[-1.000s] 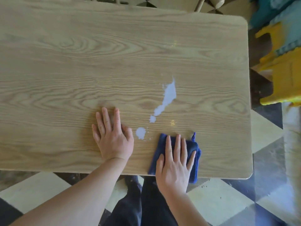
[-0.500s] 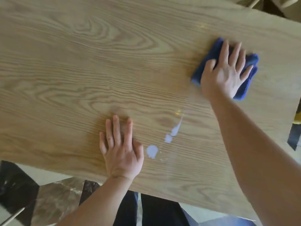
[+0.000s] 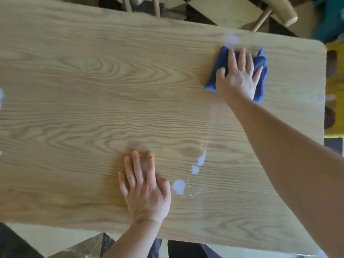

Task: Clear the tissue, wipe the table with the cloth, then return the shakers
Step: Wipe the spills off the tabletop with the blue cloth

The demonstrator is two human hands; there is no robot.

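Note:
A folded blue cloth lies near the far right corner of the wooden table. My right hand presses flat on top of it, fingers spread. My left hand rests flat on the table near the front edge, holding nothing. Pale blotches of spilled liquid lie just right of my left hand, and a thin wet streak runs from them up toward the cloth. No tissue or shakers are in view.
Wooden chair legs stand beyond the table's far edge. A yellow object sits off the right edge. The floor below the front edge has light and dark tiles.
My right hand slid the cloth from the near edge through the spill to the far right part of the table, smearing the upper blotch into a streak. My left hand stayed put.

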